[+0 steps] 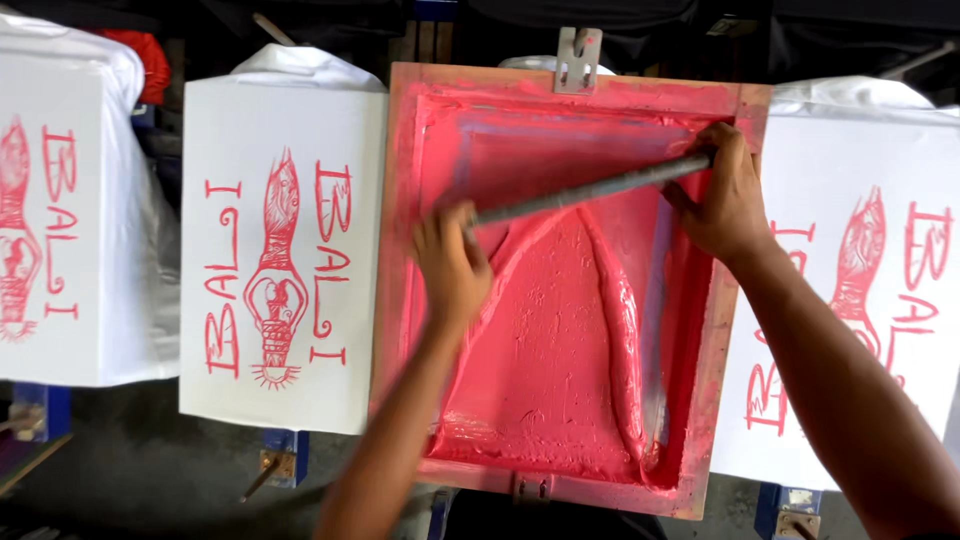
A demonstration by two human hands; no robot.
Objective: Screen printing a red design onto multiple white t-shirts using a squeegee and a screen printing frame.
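Note:
A wooden-framed printing screen (728,330) lies flat in the middle, its mesh covered in thick pink-red ink (545,340). A long grey squeegee (590,190) runs slantwise across the upper part of the screen. My left hand (452,265) is closed on its left end. My right hand (725,195) is closed on its right end, near the frame's top right corner. Smeared ridges of ink fan out below the blade toward the near edge.
White shirts on flat boards flank the screen: one on the left (280,250) with a red printed design, another at the far left (60,210), and one on the right (860,290) partly under my right arm. A metal hinge clamp (578,58) holds the screen's far edge.

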